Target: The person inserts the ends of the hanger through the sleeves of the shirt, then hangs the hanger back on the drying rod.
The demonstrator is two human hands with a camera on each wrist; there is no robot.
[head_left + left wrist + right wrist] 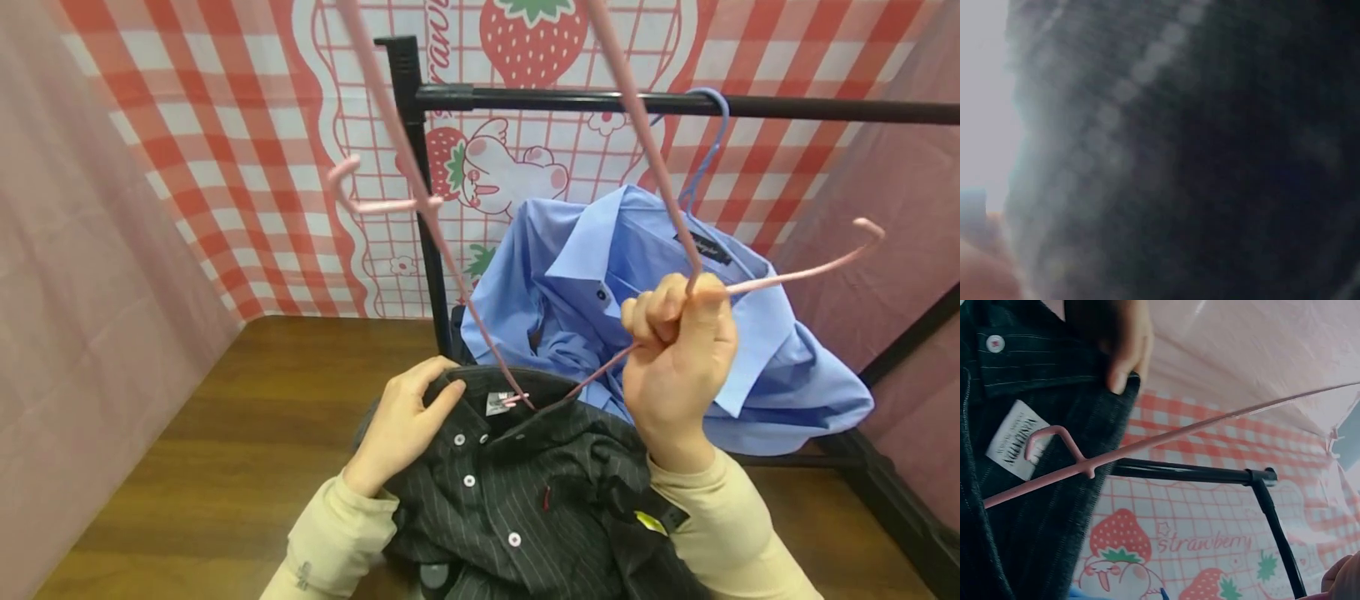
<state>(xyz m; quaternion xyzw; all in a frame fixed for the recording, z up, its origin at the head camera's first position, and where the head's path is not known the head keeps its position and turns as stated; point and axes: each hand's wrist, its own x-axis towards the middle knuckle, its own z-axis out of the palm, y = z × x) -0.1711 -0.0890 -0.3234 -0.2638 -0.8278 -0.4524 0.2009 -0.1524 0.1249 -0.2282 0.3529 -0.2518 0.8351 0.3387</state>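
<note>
My left hand [408,417] holds the collar of a black pinstriped shirt [487,492], thumb on the cloth near the neck opening. White buttons run down its front. A pink wire hanger [431,207] reaches down into that opening, its lower end lying by the white label [498,403]. Up at the right, my right hand [678,358] grips the hanger's wire with curled fingers. In the right wrist view, the left hand [1132,347] pinches the collar edge beside the hanger wire [1172,434]. Blurred dark cloth [1222,156] fills most of the left wrist view.
Behind the hands, a light blue shirt [585,242] hangs by a blue hanger [723,137] from a black rack bar [547,99]. The rack's upright [437,283] stands left of it. A brown wooden table [247,467] lies below, backed by a red checked strawberry cloth [247,167].
</note>
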